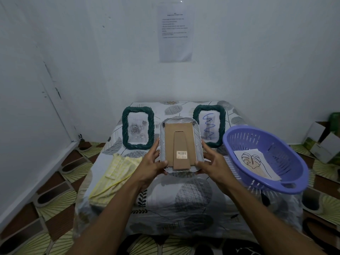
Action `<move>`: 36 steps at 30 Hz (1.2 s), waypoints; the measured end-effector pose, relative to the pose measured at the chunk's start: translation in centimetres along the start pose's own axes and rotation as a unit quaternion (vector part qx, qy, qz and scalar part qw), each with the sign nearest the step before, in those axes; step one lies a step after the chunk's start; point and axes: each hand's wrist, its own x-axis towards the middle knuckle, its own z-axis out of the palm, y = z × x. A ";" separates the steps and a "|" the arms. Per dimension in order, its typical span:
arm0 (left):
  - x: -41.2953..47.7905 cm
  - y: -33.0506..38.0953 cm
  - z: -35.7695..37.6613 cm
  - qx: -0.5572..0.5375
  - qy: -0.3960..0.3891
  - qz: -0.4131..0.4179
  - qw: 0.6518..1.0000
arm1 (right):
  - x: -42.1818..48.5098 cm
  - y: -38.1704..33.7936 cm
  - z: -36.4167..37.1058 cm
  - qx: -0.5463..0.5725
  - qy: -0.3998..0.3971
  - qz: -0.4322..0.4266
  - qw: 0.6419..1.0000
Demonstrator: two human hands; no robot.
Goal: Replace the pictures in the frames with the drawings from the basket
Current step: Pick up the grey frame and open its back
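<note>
I hold a white ribbed picture frame (179, 124) upright above the table, its brown cardboard back and stand facing me. My left hand (152, 162) grips its lower left edge and my right hand (211, 163) grips its lower right edge. Behind it stand two dark green twisted frames: the left green frame (138, 128) shows a grey rose picture, the right green frame (209, 124) shows a blue scribble drawing. A purple basket (266, 159) on the right holds a leaf line drawing (254, 161) on paper.
A low table with a leaf-patterned cloth (184, 199) stands against the white wall. A yellow checked cloth (116, 172) lies at its left. Cardboard boxes (323, 142) sit on the floor at the far right. A printed sheet (175, 33) hangs on the wall.
</note>
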 end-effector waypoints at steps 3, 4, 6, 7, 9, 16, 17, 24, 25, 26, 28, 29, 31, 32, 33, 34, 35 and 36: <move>0.0 0.0 0.1 0.006 -0.004 0.002 1.000 | -0.2 0.0 0.2 0.006 0.002 -0.006 1.000; 0.0 -0.1 0.2 0.011 -0.006 0.003 1.000 | -0.4 0.1 0.3 0.003 0.008 -0.006 1.000; 0.0 -0.3 0.5 0.012 -0.006 -0.001 1.000 | -0.6 0.4 0.5 -0.007 0.024 0.000 1.000; 0.1 -0.5 0.6 0.012 -0.006 -0.004 1.000 | -0.6 0.5 0.5 -0.010 0.030 0.002 0.999; 0.1 -0.8 0.7 0.010 -0.006 -0.009 1.000 | -0.8 0.7 0.4 -0.010 0.034 0.009 0.999; 0.7 -1.4 0.9 -0.010 0.004 -0.032 0.999 | -0.7 0.8 -0.1 0.034 0.023 0.045 0.998; 0.8 -1.4 1.0 -0.013 0.012 -0.033 0.999 | -0.6 0.9 -0.3 0.054 0.025 0.062 0.996; 0.7 -1.6 1.6 0.176 0.078 0.021 0.981 | -0.7 1.8 -1.4 -0.082 0.079 0.048 0.992; 0.7 -1.9 1.7 0.216 0.078 0.041 0.972 | -0.8 1.9 -1.5 -0.120 0.095 0.048 0.987; 0.7 -2.2 2.0 0.248 0.072 0.053 0.965 | -0.8 2.1 -1.7 -0.156 0.109 0.051 0.980; 0.9 -2.8 2.3 0.315 0.062 0.055 0.945 | -0.7 2.3 -1.9 -0.225 0.120 0.061 0.965; 1.2 -3.3 2.5 0.358 0.059 0.054 0.930 | -0.8 2.3 -2.0 -0.252 0.119 0.065 0.958; 1.8 -4.0 2.9 0.430 0.055 0.042 0.900 | -0.7 2.5 -2.3 -0.298 0.112 0.072 0.945; 1.9 -4.2 3.2 0.455 0.056 0.037 0.888 | -0.6 2.5 -2.4 -0.318 0.112 0.076 0.938; 2.0 -4.5 3.4 0.477 0.059 0.034 0.876 | -0.6 2.5 -2.5 -0.335 0.114 0.082 0.932; 2.1 -4.7 3.7 0.499 0.065 0.027 0.864 | -0.5 2.6 -2.7 -0.346 0.114 0.090 0.927; 2.3 -4.8 3.9 0.522 0.073 0.018 0.850 | -0.4 2.6 -2.8 -0.361 0.108 0.102 0.921; 2.3 -4.9 4.1 0.544 0.076 0.010 0.836 | -0.3 2.7 -2.8 -0.375 0.102 0.115 0.914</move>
